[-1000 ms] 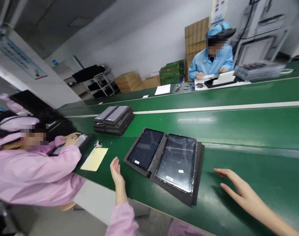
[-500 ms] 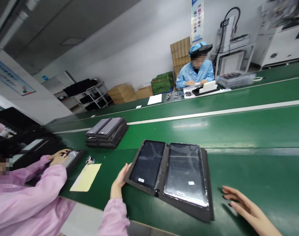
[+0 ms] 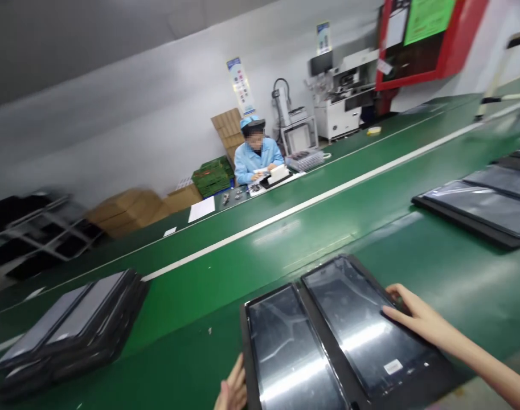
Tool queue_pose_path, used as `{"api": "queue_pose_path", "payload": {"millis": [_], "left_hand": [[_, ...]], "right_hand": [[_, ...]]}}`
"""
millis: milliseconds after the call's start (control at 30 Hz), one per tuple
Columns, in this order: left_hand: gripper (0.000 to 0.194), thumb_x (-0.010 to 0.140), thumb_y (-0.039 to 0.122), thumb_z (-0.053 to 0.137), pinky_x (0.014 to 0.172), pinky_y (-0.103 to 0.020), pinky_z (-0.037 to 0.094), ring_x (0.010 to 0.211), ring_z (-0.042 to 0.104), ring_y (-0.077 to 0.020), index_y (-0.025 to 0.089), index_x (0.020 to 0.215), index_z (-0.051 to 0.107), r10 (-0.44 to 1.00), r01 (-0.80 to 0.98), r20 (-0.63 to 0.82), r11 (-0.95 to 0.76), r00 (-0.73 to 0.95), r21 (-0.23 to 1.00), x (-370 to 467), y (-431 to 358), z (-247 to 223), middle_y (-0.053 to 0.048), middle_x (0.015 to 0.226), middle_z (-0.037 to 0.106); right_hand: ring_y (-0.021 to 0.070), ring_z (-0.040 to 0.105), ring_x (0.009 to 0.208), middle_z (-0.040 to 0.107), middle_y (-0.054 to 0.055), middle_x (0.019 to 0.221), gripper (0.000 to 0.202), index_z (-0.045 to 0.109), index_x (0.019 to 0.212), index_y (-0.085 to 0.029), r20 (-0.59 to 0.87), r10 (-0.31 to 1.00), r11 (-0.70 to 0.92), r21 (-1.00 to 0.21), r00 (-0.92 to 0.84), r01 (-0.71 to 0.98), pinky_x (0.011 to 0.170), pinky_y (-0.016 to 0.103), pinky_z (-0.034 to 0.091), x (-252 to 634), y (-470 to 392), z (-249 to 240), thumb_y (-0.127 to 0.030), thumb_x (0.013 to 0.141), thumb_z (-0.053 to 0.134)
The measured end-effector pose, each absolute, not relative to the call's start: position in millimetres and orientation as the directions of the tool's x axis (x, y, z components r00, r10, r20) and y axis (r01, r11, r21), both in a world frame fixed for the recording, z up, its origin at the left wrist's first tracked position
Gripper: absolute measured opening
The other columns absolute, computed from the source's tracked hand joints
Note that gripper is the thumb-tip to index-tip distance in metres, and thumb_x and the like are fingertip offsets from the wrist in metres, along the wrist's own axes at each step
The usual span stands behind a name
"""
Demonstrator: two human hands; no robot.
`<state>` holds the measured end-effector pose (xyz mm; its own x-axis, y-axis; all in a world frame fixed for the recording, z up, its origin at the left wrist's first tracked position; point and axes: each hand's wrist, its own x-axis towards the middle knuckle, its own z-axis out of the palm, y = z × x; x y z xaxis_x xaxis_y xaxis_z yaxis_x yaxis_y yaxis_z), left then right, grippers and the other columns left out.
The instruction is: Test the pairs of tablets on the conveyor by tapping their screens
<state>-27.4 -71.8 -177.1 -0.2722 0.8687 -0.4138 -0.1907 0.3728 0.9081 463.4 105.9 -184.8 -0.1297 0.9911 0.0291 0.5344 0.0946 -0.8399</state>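
A black tray [image 3: 300,289] lies in front of me on the green bench, turned at a slant. Two dark tablet-sized screens sit in it side by side: a left screen [image 3: 281,336] and a right screen [image 3: 349,307] with a small white label. Both look covered in clear, shiny film. My right hand [image 3: 417,316] grips the tray's right edge, thumb on top and the other fingers partly hidden at the side. At the left edge, my left hand [image 3: 234,386] holds the tray's side, its lower part cut off by the frame.
A stack of similar trays [image 3: 72,336] stands at the left. More loaded trays [image 3: 477,210] lie at the right. A white strip [image 3: 260,225] runs along the green bench [image 3: 187,319]. Across it sits a person in blue [image 3: 260,154], near a sheet of paper [image 3: 201,209].
My view has swung right, bringing the right-hand trays into sight and losing the pink-sleeved co-worker. My right hand has come from apart onto the tray's right edge. The tray has turned.
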Motion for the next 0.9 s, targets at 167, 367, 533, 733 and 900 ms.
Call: {"api": "queue_pose_path", "payload": {"millis": [167, 367, 533, 733, 900], "left_hand": [[0.085, 0.092, 0.071, 0.046, 0.13, -0.042, 0.012, 0.157, 0.015, -0.0261, 0.027, 0.161, 0.024, 0.852, 0.192, -0.144, 0.273, -0.504, 0.943, 6, 4, -139, -0.003, 0.169, 0.021], [0.078, 0.093, 0.064, 0.05, 0.129, -0.044, 0.011, 0.157, 0.01, -0.0292, 0.02, 0.155, 0.035, 0.88, 0.291, -0.144, 0.298, -0.452, 0.909, 13, 41, -111, -0.01, 0.168, 0.024], [0.082, 0.094, 0.053, 0.051, 0.129, -0.046, 0.002, 0.158, 0.006, -0.0282, 0.014, 0.16, 0.022, 0.864, 0.398, -0.126, 0.348, -0.487, 0.849, 16, 37, -111, -0.014, 0.169, 0.016], [0.072, 0.1, 0.051, 0.035, 0.128, -0.047, 0.011, 0.157, 0.012, -0.028, 0.014, 0.16, 0.022, 0.848, 0.441, -0.125, 0.387, -0.515, 0.81, 14, 38, -113, -0.014, 0.168, 0.022], [0.074, 0.101, 0.054, 0.024, 0.128, -0.045, 0.012, 0.157, 0.014, -0.0272, 0.012, 0.161, 0.02, 0.846, 0.484, -0.113, 0.402, -0.521, 0.777, 14, 35, -113, -0.015, 0.167, 0.024]], "right_hand": [[0.0309, 0.062, 0.111, 0.063, 0.013, 0.116, 0.062, 0.047, 0.121, -0.02, 0.093, 0.992, 0.123, -0.827, -0.082, 0.548, 0.097, 0.046, 0.052, 431, 136, -170, -0.067, 0.08, 0.051], [0.0337, 0.059, 0.113, 0.058, 0.016, 0.119, 0.056, 0.045, 0.124, -0.019, 0.123, 0.99, 0.138, -0.772, -0.067, 0.62, 0.097, 0.052, 0.048, 417, 154, -173, -0.06, 0.086, 0.049], [0.0348, 0.057, 0.11, 0.057, 0.017, 0.119, 0.054, 0.054, 0.126, -0.018, 0.23, 0.959, 0.268, -0.562, -0.164, 0.782, 0.092, 0.047, 0.048, 414, 127, -141, -0.058, 0.09, 0.058], [0.0408, 0.057, 0.103, 0.061, 0.022, 0.103, 0.075, 0.066, 0.106, -0.008, 0.08, 0.984, 0.17, -0.115, -0.162, 0.979, 0.081, 0.045, 0.046, 379, 98, -83, -0.07, 0.068, 0.085], [0.0414, 0.055, 0.106, 0.06, 0.025, 0.107, 0.085, 0.068, 0.103, -0.005, -0.089, 0.987, 0.119, -0.127, -0.131, 0.985, 0.087, 0.045, 0.043, 365, 120, -51, -0.065, 0.051, 0.097]]}}
